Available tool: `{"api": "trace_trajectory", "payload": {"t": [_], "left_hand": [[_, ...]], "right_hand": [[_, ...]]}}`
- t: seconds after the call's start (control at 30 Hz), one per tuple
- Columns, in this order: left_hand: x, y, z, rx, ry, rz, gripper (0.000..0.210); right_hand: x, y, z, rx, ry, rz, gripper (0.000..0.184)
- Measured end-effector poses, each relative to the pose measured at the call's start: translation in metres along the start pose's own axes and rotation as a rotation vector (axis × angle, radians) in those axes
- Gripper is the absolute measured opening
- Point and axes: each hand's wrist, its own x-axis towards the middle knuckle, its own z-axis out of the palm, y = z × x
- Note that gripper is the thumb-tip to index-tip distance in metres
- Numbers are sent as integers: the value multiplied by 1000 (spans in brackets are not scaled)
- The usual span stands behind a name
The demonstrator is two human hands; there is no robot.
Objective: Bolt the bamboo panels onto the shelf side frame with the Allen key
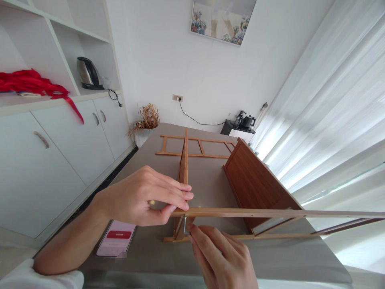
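Observation:
My right hand (224,255) pinches the end of a small silver hex key (185,226), whose other end meets a hole in the long wooden rail (228,212) of an upright ladder-like side frame. Beside it, my left hand (147,196) grips the joint, with the fingers over the edge of an upright wooden board (184,168) and the thumb at the rail's end. Farther right, a wide wooden panel (255,180) stands against the same frame. Behind them a second ladder-like wooden frame (201,147) lies flat on the table.
A grey-covered table (207,180) carries the parts. A lit phone (116,239) lies beneath my left forearm. White cabinets (60,144) with a kettle (88,74) and red ribbon (33,84) stand left. Dried plants (147,118) and a black tea stand (239,126) are behind; curtains (339,100) hang right.

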Motion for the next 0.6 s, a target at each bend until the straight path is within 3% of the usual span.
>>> {"api": "trace_trajectory", "payload": {"t": [0.33,0.6], "left_hand": [[0,0,1,-2,12,2,44],[2,0,-1,5,2,9,41]], "right_hand": [[3,-2,-1,-14,2,-6,19],[5,-7,11,103,-38,97,17]]}}
